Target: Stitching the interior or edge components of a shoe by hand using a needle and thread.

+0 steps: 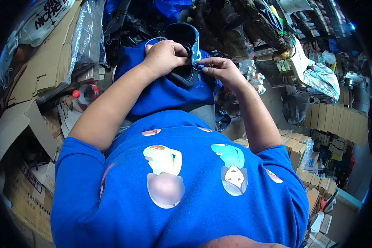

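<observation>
Over my lap lies a blue cloth (165,97). Above it I hold a blue and black curved piece, shaped like a sandal (196,39), with a blue band standing up and a dark padded rim below. My left hand (166,57) is closed, its thumb and fingers gripping the near left side of the sandal. On the other side, my right hand (222,69) pinches the blue band's lower end between thumb and fingers. Both hands meet close together at that spot. Whether a small part sits between the fingertips is too small to tell.
To the left lie flat cardboard sheets (49,62), an opened carton (22,128) and a plastic bottle with a red cap (87,94). Several small white bottles (255,77) stand at the right. Stacked cardboard pieces (335,122) fill the far right. Dark clutter lies ahead.
</observation>
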{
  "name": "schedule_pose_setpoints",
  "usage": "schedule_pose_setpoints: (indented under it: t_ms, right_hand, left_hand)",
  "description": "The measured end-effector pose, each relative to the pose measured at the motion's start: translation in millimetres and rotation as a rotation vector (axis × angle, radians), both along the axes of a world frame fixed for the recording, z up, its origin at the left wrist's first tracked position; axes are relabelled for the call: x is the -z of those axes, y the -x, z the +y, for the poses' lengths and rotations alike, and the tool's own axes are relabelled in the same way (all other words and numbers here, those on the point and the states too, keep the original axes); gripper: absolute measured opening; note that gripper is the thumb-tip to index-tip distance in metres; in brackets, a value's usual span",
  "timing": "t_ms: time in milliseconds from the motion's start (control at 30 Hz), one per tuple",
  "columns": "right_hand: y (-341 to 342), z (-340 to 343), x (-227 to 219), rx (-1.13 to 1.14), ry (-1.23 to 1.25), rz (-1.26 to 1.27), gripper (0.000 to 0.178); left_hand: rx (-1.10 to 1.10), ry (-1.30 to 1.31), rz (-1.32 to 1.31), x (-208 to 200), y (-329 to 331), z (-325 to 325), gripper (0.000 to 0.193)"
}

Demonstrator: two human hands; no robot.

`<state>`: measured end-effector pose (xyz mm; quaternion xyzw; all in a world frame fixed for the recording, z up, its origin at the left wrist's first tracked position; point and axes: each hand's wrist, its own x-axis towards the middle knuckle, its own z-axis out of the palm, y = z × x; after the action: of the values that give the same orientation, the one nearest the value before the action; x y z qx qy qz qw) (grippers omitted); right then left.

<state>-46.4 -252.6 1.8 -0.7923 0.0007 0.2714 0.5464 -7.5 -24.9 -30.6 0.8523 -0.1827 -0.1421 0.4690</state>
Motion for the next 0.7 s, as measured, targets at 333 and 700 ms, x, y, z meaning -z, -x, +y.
schedule_pose_setpoints:
  t_ms: [333,700]
  right_hand:
    - [-8,4,-18,-0.185,0.288,-0.237,0.023]
    - [5,5,-13,0.051,-0.006,0.016,0.028]
  left_hand:
    - [0.059,-0.226,-0.259,-9,10,15,0.014]
    - [0.056,-0.217,-0.104,-13,16,15,0.017]
